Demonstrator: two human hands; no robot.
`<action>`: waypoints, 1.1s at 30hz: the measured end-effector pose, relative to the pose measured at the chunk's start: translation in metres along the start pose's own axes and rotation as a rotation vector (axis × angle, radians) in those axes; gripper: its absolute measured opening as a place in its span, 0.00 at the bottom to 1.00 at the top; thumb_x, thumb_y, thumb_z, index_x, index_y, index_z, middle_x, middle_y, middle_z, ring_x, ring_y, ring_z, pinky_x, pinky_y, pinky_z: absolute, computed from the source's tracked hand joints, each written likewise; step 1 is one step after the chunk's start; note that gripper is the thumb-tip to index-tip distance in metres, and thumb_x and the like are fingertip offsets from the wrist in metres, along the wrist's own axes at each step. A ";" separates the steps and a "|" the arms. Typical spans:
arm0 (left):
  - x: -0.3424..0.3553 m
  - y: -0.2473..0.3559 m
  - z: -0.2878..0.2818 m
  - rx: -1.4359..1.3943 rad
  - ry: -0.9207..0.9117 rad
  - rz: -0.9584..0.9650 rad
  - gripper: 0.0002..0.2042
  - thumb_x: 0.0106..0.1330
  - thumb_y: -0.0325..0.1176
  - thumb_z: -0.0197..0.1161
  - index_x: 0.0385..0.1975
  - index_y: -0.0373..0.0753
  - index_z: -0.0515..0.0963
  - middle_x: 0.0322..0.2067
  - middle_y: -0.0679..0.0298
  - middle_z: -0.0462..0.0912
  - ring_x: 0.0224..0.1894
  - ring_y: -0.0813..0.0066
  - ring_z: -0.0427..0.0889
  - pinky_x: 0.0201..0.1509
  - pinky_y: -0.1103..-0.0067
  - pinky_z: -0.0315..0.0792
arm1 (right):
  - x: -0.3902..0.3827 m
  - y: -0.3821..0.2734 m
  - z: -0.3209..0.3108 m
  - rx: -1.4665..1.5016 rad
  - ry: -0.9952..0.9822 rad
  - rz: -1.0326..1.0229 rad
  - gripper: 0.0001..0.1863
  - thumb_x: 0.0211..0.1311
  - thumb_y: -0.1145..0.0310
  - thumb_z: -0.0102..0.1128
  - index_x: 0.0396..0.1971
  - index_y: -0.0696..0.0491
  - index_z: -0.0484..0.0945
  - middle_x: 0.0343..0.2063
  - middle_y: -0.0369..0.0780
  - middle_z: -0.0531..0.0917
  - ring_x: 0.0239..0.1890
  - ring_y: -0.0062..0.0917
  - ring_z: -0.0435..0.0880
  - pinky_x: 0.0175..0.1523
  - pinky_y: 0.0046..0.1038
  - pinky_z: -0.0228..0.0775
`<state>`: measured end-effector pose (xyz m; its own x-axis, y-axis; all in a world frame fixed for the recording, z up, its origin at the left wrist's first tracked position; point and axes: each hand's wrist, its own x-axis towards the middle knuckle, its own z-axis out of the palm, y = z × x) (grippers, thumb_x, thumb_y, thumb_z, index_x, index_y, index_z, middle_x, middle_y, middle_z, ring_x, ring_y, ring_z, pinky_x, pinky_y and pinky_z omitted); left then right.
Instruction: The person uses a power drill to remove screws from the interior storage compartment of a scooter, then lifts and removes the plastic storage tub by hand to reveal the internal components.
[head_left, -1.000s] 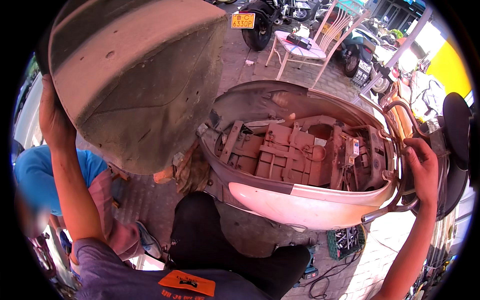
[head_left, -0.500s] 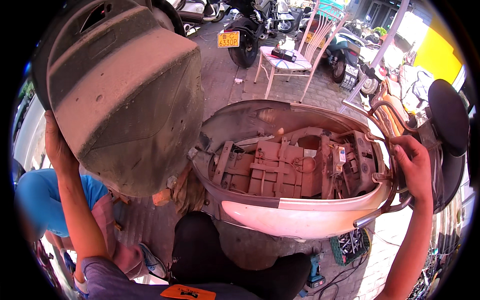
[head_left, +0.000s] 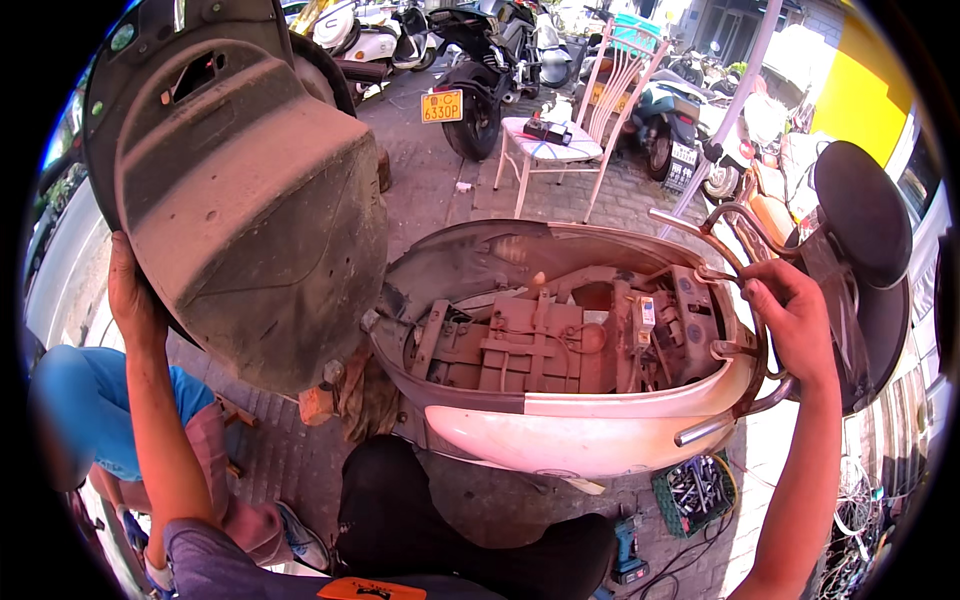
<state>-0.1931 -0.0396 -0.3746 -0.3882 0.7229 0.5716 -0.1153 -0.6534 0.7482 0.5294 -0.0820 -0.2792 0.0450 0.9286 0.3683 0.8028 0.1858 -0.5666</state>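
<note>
A scooter body with a pale pink-white side panel (head_left: 580, 436) stands before me. Its top is uncovered, showing the dusty inner frame and battery-like blocks (head_left: 535, 345). At the left, a dark scooter seat with a dusty moulded storage bucket (head_left: 270, 230) under it is tipped up, underside toward me. My left hand (head_left: 138, 300) holds the seat's near left edge, its fingertips partly hidden behind it. At the scooter's right end, my right hand (head_left: 795, 315) has its fingers closed around the metal grab rail (head_left: 745, 262). A black rounded backrest pad (head_left: 862, 212) is beyond that hand.
A co-worker in a blue top (head_left: 95, 405) sits close at my left. On the ground lie a green basket of tools (head_left: 697, 492) and a blue power drill (head_left: 627, 550). A white chair (head_left: 552, 145) and a parked motorcycle (head_left: 475, 100) stand behind the scooter.
My view has shifted, so the scene sits lower and farther left. More of the seat's upper part shows, and it appears slightly farther from me. Both hands keep their places on seat and rail.
</note>
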 end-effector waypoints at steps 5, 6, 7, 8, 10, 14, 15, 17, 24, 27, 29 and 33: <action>0.001 -0.001 -0.004 0.006 -0.029 -0.013 0.27 0.83 0.51 0.49 0.68 0.33 0.72 0.62 0.56 0.80 0.62 0.68 0.80 0.67 0.72 0.71 | -0.001 -0.001 -0.002 -0.005 0.000 -0.002 0.09 0.68 0.73 0.66 0.44 0.61 0.84 0.33 0.34 0.85 0.37 0.16 0.78 0.48 0.24 0.73; 0.001 0.002 -0.004 0.009 -0.029 -0.016 0.27 0.83 0.51 0.49 0.68 0.33 0.72 0.62 0.56 0.80 0.62 0.68 0.80 0.67 0.72 0.71 | 0.000 0.000 -0.002 -0.006 0.000 -0.008 0.09 0.68 0.73 0.66 0.44 0.61 0.84 0.33 0.34 0.85 0.36 0.16 0.78 0.47 0.24 0.73; -0.002 0.005 0.005 0.027 0.015 -0.006 0.27 0.82 0.51 0.50 0.66 0.33 0.72 0.59 0.55 0.81 0.58 0.67 0.82 0.65 0.72 0.74 | 0.000 0.001 -0.001 -0.005 -0.001 -0.013 0.09 0.68 0.73 0.66 0.44 0.61 0.84 0.32 0.34 0.85 0.36 0.16 0.78 0.47 0.24 0.73; -0.003 0.007 0.009 0.030 0.001 -0.003 0.27 0.83 0.51 0.50 0.66 0.33 0.72 0.59 0.55 0.81 0.58 0.68 0.82 0.64 0.72 0.74 | 0.000 0.000 0.000 -0.017 0.004 -0.018 0.09 0.68 0.73 0.66 0.44 0.61 0.84 0.32 0.34 0.85 0.36 0.16 0.78 0.47 0.24 0.73; -0.006 0.010 0.010 0.046 -0.022 0.006 0.27 0.83 0.51 0.49 0.66 0.33 0.72 0.59 0.55 0.81 0.58 0.68 0.82 0.64 0.73 0.74 | 0.001 -0.003 0.002 -0.033 0.011 -0.034 0.09 0.68 0.73 0.66 0.43 0.61 0.84 0.32 0.34 0.85 0.36 0.16 0.77 0.46 0.24 0.72; -0.004 0.003 0.022 0.057 0.012 0.025 0.25 0.83 0.49 0.49 0.65 0.34 0.73 0.57 0.57 0.82 0.56 0.70 0.82 0.62 0.74 0.75 | -0.004 0.009 -0.003 0.072 0.029 -0.038 0.08 0.68 0.74 0.65 0.43 0.60 0.84 0.29 0.32 0.82 0.34 0.15 0.75 0.45 0.23 0.71; -0.003 0.005 0.018 0.053 -0.003 0.023 0.25 0.83 0.50 0.49 0.65 0.34 0.73 0.57 0.57 0.82 0.57 0.70 0.82 0.63 0.74 0.74 | -0.002 0.011 -0.001 0.067 0.030 -0.060 0.08 0.68 0.74 0.65 0.43 0.60 0.84 0.30 0.33 0.82 0.34 0.15 0.76 0.45 0.23 0.71; -0.005 0.007 0.021 0.063 0.001 0.030 0.25 0.83 0.50 0.49 0.65 0.34 0.73 0.58 0.57 0.82 0.57 0.70 0.82 0.63 0.74 0.74 | -0.003 0.007 -0.002 0.024 0.032 -0.068 0.08 0.69 0.74 0.65 0.43 0.60 0.83 0.30 0.33 0.83 0.34 0.16 0.77 0.45 0.23 0.72; -0.008 0.011 0.025 0.069 0.012 -0.002 0.29 0.82 0.54 0.49 0.67 0.34 0.72 0.61 0.54 0.80 0.60 0.65 0.80 0.66 0.71 0.72 | -0.003 0.000 -0.002 -0.003 0.032 -0.067 0.08 0.69 0.73 0.66 0.43 0.61 0.83 0.30 0.35 0.84 0.34 0.16 0.79 0.45 0.23 0.74; -0.009 0.013 0.030 0.071 0.001 -0.009 0.29 0.82 0.54 0.49 0.68 0.33 0.71 0.62 0.53 0.79 0.61 0.64 0.80 0.67 0.69 0.72 | -0.003 0.007 -0.003 0.041 0.038 -0.078 0.08 0.69 0.72 0.65 0.42 0.61 0.83 0.31 0.36 0.85 0.35 0.17 0.81 0.45 0.24 0.74; -0.009 0.012 0.031 0.077 -0.008 -0.009 0.30 0.82 0.54 0.49 0.69 0.33 0.70 0.62 0.53 0.79 0.62 0.63 0.79 0.68 0.69 0.72 | -0.002 0.010 -0.005 0.037 0.042 -0.090 0.08 0.69 0.72 0.65 0.43 0.61 0.83 0.32 0.36 0.86 0.35 0.16 0.81 0.45 0.24 0.74; -0.010 0.016 0.032 0.081 -0.010 -0.025 0.31 0.82 0.55 0.49 0.69 0.32 0.69 0.63 0.52 0.78 0.63 0.62 0.79 0.68 0.68 0.72 | -0.002 0.012 -0.004 0.066 0.024 -0.105 0.08 0.70 0.73 0.65 0.43 0.61 0.83 0.31 0.36 0.86 0.36 0.16 0.82 0.45 0.23 0.75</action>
<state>-0.1618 -0.0502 -0.3575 -0.3766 0.7414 0.5554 -0.0508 -0.6151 0.7868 0.5413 -0.0829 -0.2835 -0.0223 0.8950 0.4455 0.7629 0.3032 -0.5711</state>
